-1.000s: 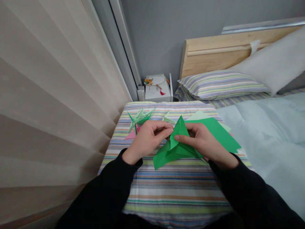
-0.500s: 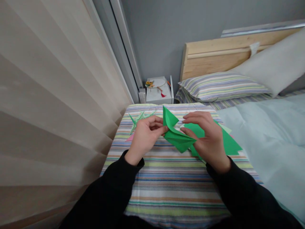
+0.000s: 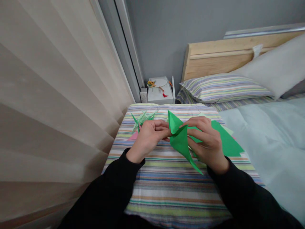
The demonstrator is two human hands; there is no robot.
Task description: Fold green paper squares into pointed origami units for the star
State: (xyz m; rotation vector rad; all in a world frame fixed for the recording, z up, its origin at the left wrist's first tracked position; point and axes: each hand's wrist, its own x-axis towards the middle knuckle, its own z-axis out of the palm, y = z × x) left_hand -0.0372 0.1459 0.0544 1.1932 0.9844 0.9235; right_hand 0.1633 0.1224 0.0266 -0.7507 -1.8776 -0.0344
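Observation:
Between my hands, above the striped cloth, is a folded piece of green origami paper [image 3: 180,142] with one flap pointing up and a long point hanging down to the right. The fingers and thumb of my left hand [image 3: 152,136] pinch its left edge. My right hand [image 3: 205,140] is on its right side, with bent fingers against the upper fold; the thumb is partly behind the paper. Behind my left hand lie pale and dark green folded paper pieces [image 3: 143,118] with pointed tips. Flat green paper sheets [image 3: 227,141] lie beyond and beside my right hand.
A striped cloth [image 3: 171,197] covers the table. Pink paper [image 3: 133,136] lies at the left. Farther back stands a white nightstand [image 3: 159,99] with an embroidery hoop on it. A bed with a pale blue cover [image 3: 269,127] borders the right side, a pleated curtain [image 3: 59,111] the left.
My right hand has closed in on the green paper and now touches it. The paper has turned, its right-hand point swinging downward. The view has shifted slightly.

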